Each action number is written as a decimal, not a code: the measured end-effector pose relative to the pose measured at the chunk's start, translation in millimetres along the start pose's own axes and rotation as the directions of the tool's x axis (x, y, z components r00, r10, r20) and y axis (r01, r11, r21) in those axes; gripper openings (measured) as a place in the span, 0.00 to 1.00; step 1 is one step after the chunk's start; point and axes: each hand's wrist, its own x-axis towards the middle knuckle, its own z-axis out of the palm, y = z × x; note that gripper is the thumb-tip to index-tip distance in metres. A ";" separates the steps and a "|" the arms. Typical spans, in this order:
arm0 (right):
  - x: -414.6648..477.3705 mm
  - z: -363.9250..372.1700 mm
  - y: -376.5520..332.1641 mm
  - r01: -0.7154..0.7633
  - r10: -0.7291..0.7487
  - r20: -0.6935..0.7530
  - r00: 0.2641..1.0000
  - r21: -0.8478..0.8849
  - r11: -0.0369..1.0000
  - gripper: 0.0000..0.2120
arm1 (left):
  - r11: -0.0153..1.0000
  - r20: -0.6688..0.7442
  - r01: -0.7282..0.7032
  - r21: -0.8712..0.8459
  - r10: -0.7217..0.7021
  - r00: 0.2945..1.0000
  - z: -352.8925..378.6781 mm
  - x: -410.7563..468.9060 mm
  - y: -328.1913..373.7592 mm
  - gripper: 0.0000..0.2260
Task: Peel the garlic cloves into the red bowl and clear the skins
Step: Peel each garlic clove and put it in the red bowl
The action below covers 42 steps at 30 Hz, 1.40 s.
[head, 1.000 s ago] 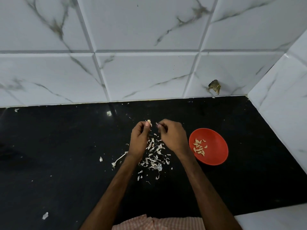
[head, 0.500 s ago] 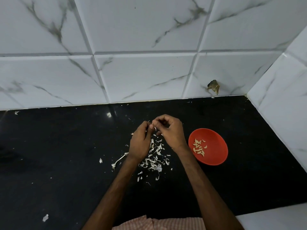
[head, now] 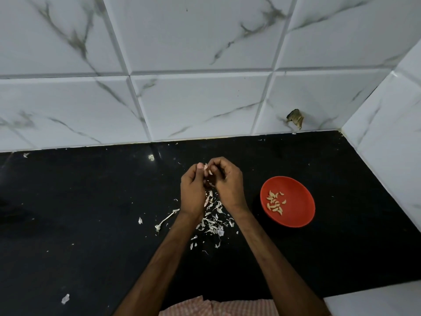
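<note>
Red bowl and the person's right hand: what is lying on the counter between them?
Nothing; the head view shows only bare black counter between the right hand and the red bowl. The garlic skins lie between the wrists instead.

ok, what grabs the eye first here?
The round red plastic bowl sits right of centre on the glossy black counter, with pale peeled garlic cloves inside. Mid-counter, the left hand and right hand pinch a small garlic clove above a scatter of white papery skins.
</note>
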 end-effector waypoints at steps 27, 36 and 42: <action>-1.8 -13.3 2.1 0.042 -0.034 -0.184 0.982 0.037 0.998 0.10 | 0.422 0.192 -0.192 0.886 0.043 0.980 -38.2 11.9 -36.6 0.06; -3.0 -13.5 -1.5 0.078 -0.079 -0.205 0.976 -0.011 0.997 0.10 | 0.762 0.137 -0.168 0.626 0.105 0.985 -33.1 10.7 -19.0 0.10; -5.4 -13.7 -2.8 0.097 -0.115 -0.189 0.975 -0.102 0.990 0.07 | 0.960 0.099 -0.190 0.204 0.172 0.980 -18.9 5.1 6.1 0.07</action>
